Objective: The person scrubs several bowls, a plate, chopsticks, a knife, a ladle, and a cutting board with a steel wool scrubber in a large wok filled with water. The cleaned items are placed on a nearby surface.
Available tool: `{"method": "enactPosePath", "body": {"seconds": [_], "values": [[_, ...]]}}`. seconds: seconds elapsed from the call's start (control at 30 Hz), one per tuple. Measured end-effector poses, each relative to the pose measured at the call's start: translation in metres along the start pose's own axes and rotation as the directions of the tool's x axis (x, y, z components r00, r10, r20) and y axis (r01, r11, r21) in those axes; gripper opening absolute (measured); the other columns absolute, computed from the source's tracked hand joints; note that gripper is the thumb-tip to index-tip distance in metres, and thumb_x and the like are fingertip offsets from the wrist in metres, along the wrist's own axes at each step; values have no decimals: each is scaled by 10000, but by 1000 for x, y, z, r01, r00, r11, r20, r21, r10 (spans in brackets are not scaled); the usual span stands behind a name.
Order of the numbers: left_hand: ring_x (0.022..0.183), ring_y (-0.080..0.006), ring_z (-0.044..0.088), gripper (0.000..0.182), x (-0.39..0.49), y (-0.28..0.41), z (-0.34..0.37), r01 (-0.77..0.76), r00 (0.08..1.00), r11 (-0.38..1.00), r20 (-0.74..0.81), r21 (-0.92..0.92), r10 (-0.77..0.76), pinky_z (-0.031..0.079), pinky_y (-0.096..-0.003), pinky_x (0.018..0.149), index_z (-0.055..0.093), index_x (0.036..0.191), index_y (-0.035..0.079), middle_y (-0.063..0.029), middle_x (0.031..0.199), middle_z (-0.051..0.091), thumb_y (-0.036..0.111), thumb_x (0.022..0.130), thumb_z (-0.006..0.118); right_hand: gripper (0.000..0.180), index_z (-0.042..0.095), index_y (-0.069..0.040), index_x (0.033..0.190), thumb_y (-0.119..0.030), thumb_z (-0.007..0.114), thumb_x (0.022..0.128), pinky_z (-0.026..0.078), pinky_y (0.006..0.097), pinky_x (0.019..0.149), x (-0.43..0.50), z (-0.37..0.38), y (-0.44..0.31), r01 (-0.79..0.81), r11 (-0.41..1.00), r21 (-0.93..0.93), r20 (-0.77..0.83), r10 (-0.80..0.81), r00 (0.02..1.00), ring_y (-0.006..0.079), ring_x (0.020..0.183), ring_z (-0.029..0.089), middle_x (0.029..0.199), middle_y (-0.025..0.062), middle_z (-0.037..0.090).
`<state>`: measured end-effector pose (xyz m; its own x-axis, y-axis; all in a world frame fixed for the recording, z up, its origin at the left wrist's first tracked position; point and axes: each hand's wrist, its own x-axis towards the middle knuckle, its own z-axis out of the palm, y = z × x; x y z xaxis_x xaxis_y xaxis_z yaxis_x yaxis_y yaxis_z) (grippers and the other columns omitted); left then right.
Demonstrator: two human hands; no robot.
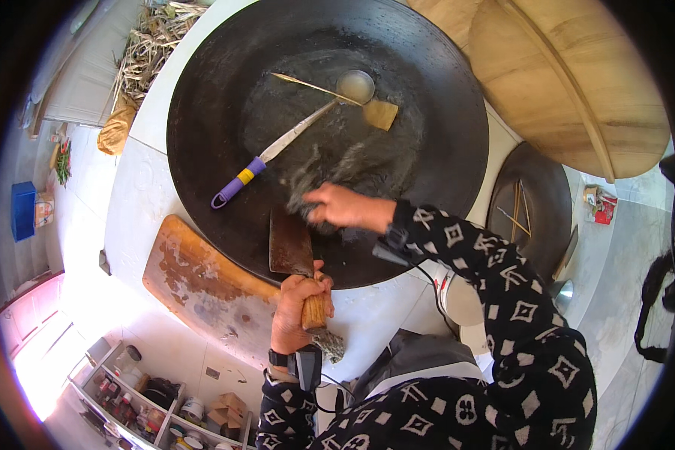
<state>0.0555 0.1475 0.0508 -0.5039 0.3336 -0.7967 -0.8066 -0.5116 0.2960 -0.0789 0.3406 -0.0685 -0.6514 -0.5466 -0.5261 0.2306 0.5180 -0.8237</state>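
Note:
My left hand (301,309) grips the wooden handle of a cleaver (291,242), its broad dark, rust-brown blade reaching over the near rim of a large black wok (214,90). Close to the blade's far end is my right hand (343,207), fingers curled and blurred. Grey blur lies against those fingers; whether it is cloth or splashing water is unclear. Water appears to cover the wok's bottom. A metal ladle (298,132) with a purple handle rests inside, crossed near its bowl by a thin-handled spatula (381,114) with a square tan blade.
A stained wooden cutting board (202,292) lies on the white counter, left of my left hand. Grey cloth-like material (329,343) hangs below the cleaver handle. Right are a smaller wok (531,197) holding sticks and a round wooden lid (562,84). Shelves (169,405) stand lower left.

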Motion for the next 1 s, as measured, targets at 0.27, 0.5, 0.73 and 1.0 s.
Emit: {"method": "enactPosePath", "body": {"seconds": [0.27,0.5,0.73,1.0], "values": [[611,-186,600,440,-31,-9,25,-26,999,997,38,78,23,511,-313,558,540,1251,-72,-91,871,624,75,849,647,375,670,-64,1229,-172,742,876,505,474,951,-53,32,-55,332,923,-195,-242,-373,895,411,1119,578,1207,215,522],[823,-203,641,524,-62,-21,48,-289,957,947,85,144,279,556,-334,767,524,1315,-85,-135,971,645,172,875,646,549,502,124,1238,-288,690,927,515,530,971,-115,12,-88,66,988,-138,-351,-111,930,464,1149,599,1250,291,579],[1144,-167,577,530,-82,-27,106,-458,885,831,69,316,461,489,-318,968,502,1447,-18,-101,1291,584,245,1000,617,692,377,49,1399,-289,730,910,567,299,728,-257,49,-145,-42,686,726,25,35,999,238,897,680,1045,151,636],[1281,-229,515,662,-99,-71,169,-549,814,685,491,479,310,357,-350,1135,400,1528,-53,-136,1423,544,352,1041,589,496,479,41,1232,-86,752,837,579,338,644,-363,9,-117,365,265,892,-399,84,913,221,757,699,1043,139,649]]}}
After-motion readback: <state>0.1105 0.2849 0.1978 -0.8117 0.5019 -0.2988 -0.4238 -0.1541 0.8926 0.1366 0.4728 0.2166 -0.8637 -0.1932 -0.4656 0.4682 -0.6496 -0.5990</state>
